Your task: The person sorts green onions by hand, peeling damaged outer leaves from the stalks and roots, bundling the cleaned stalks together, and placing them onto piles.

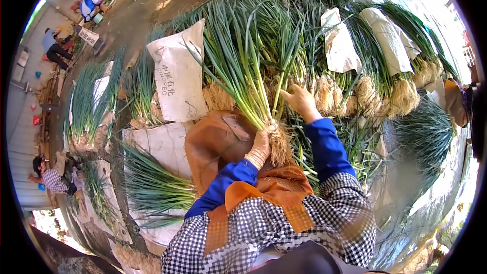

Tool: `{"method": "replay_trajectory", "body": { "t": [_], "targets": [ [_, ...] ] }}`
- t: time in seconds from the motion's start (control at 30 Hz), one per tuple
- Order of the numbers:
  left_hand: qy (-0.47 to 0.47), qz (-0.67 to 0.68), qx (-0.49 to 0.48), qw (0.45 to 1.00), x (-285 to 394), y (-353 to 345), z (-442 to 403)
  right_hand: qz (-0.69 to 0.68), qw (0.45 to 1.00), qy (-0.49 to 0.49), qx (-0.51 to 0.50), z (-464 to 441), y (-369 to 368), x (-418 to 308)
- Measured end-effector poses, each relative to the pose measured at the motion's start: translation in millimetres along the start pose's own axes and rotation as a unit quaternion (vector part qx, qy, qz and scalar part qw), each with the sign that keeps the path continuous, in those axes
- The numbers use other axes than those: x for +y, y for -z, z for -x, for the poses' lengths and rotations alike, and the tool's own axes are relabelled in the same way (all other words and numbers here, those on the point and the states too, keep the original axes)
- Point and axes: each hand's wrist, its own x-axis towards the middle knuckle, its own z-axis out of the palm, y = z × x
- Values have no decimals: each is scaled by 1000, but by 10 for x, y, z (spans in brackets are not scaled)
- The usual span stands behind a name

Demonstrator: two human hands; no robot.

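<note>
Hold low, handle gently

Your left hand [261, 147] clamps the green onions [255, 81] above their roots [280, 147], leaves [234, 35] toward eleven o'clock; your right hand [303, 102], at one o'clock, is by a stalk [277, 99], grip unclear. Likely light: firm stems [262, 104], soft, bruisable leaves.

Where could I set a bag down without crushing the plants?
The pale sheet looks bare between the printed sack and the leafy pile; so does the floor beyond that sack, beside the placard. It is crowded where the left hand grips a rooted bunch, and bundles line up beside the right hand.
</note>
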Motion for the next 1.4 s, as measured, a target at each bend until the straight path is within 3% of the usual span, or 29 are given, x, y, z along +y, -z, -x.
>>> {"method": "replay_trajectory", "body": {
  "t": [0.17,0.23,0.27,0.3,0.33,0.37,0.43,0.5,0.53,0.57,0.6,0.63,0.67,0.73,0.77,0.8,0.83,0.87,0.93,0.97,1.0,1.03,1.1,1.17,1.2,1.33,1.37,1.4],
  "targets": [
    [-60,-80,63,993,14,-124,50,227,970,35,-74,-238,-196,-143],
    [-57,-79,80,992,24,-167,72,192,973,127,-12,-32,-167,-72],
    [-42,-51,72,995,-47,-27,-10,278,943,139,-117,-8,-281,-26],
    [-63,-27,69,995,-40,-52,-15,289,904,314,9,274,-287,65],
    [-28,10,54,998,-14,-34,-10,149,878,452,44,481,-333,178],
    [7,49,38,998,18,-13,-2,101,926,320,-174,775,-10,59],
    [12,66,33,997,100,-121,112,-64,942,271,-185,1210,107,488],
    [-13,32,67,997,157,-187,190,152,923,115,-335,1301,-55,1219],
    [-21,15,55,998,101,-101,145,270,867,64,-414,1345,-139,1587],
    [-27,-2,41,999,113,-109,151,358,805,-46,-471,1360,288,1341],
    [-21,-8,56,998,145,-116,151,325,868,-19,-374,1262,138,1509],
    [63,114,16,991,177,-130,144,289,918,12,-273,1137,-11,1664],
    [74,119,15,990,164,-105,135,185,965,5,-184,968,36,1389],
    [54,107,17,993,98,18,88,-65,997,26,-41,636,168,597],
    [52,99,-63,992,-86,383,-133,-141,979,122,82,398,-147,536],
    [55,118,-53,990,2,252,-69,-308,949,38,-55,236,-71,245],
    [60,135,-41,988,113,79,61,-455,883,-27,-114,106,-179,107],
    [56,132,-39,989,179,1,133,-505,856,-24,-109,-43,-387,55],
    [99,214,-41,971,269,-86,186,-517,852,-30,-83,-167,-538,-91],
    [98,213,-40,971,281,-79,170,-478,875,-42,-62,-158,-526,-140],
    [109,217,-55,969,280,-63,155,-301,929,149,158,-216,-703,-108],
    [123,221,-69,965,264,-44,151,-149,975,66,150,-240,-826,18],
    [99,176,-40,978,223,-63,136,-37,990,51,128,-124,-672,23],
    [86,141,12,986,176,-87,111,-12,990,47,130,-88,-564,31],
    [90,114,-7,989,183,-59,100,11,990,55,128,-85,-533,15],
    [40,100,11,994,180,-11,92,-16,987,136,86,210,-586,-21],
    [43,148,-14,988,181,35,64,-43,982,182,8,438,-469,-55],
    [47,196,-39,979,179,60,47,-134,966,223,2,773,-256,-69]
  ]
}}
